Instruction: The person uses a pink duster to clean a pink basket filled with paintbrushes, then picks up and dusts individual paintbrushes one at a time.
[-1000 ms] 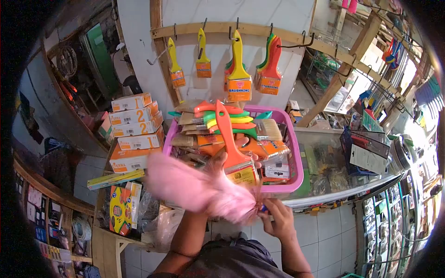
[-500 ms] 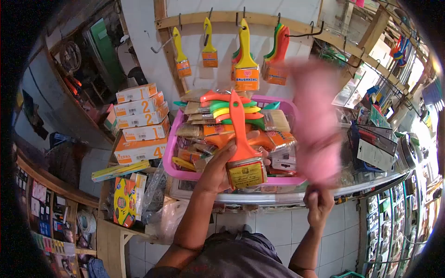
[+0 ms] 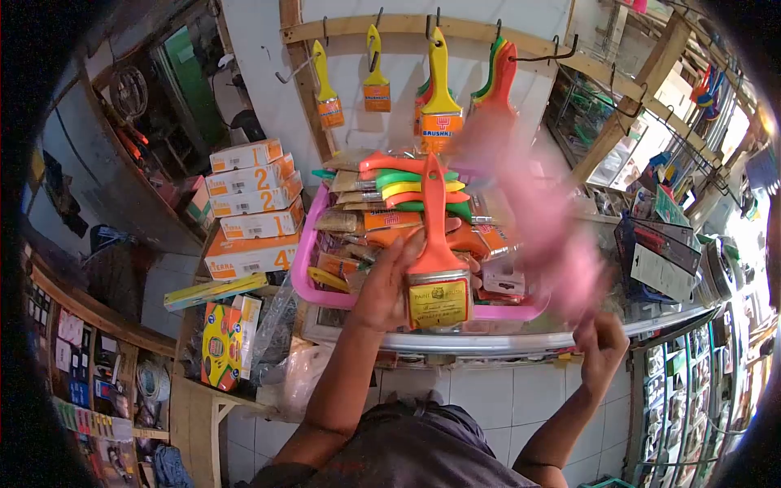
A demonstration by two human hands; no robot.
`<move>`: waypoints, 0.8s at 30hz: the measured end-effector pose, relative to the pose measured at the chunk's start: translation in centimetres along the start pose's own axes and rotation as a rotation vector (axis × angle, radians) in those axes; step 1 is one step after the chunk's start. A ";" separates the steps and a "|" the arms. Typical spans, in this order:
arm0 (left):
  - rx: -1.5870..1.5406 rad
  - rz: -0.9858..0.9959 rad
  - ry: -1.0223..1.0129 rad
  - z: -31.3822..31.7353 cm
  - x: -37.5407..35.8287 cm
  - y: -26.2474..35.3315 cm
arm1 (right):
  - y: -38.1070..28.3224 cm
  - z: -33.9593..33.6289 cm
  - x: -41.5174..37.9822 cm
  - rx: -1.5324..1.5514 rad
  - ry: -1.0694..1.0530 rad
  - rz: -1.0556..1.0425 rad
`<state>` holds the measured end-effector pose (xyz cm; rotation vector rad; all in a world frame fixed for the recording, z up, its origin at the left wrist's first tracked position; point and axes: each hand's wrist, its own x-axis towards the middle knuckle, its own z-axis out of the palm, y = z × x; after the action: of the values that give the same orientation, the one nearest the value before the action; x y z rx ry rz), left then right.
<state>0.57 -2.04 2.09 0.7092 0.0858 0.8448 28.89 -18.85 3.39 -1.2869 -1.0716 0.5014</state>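
Note:
My left hand point(image 3: 381, 293) is closed around a large orange-handled paintbrush point(image 3: 436, 244), its handle up and its yellow-labelled bristle end down. That brush is in front of a pink plastic basket point(image 3: 301, 272) heaped with packaged paintbrushes point(image 3: 390, 218) with red, green, yellow and orange handles. On the right, my right hand point(image 3: 602, 350) is closed on the lower end of a pink duster point(image 3: 545, 211). Motion smears the duster, which slants up and left across the basket's right side. Its grip is mostly hidden by my fingers.
More paintbrushes point(image 3: 439, 81) hang from hooks on a wooden rail point(image 3: 358, 31). Stacked orange-and-white boxes point(image 3: 254, 218) stand left of the basket. The glass counter's metal edge point(image 3: 488, 340) runs below it. Packaged goods point(image 3: 663, 260) stand at the right.
The duster's top has swung left and now leans over, while my right hand has shifted right. The paintbrush in my left hand has moved slightly right and stands straighter.

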 end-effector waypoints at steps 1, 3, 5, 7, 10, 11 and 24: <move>-0.090 0.043 0.062 0.4 -0.1 -0.2 | -0.1 0.8 0.0 0.105 0.210 0.059; -0.092 0.015 -0.073 1.5 -0.6 0.4 | 0.8 -2.6 -0.1 -0.089 -0.251 -0.028; -0.082 0.025 -0.304 0.8 0.3 0.6 | -0.7 -3.5 0.4 -0.192 -0.664 -0.110; 0.031 0.295 -0.135 -0.3 0.1 0.2 | 0.4 -2.1 -0.1 -0.024 -0.298 -0.039; -0.052 -0.001 -0.224 0.2 0.2 0.4 | -0.1 -1.1 0.1 0.001 -0.154 0.048; -0.029 -0.012 -0.215 0.4 0.2 0.4 | 0.4 -2.3 0.5 -0.082 -0.305 -0.042; 0.066 0.041 0.088 3.2 0.0 1.0 | 0.6 -3.1 -0.6 0.077 -0.202 0.033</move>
<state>1.01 -3.28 5.14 0.7373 0.1793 0.9154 31.40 -20.75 2.83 -1.2066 -1.1878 0.7030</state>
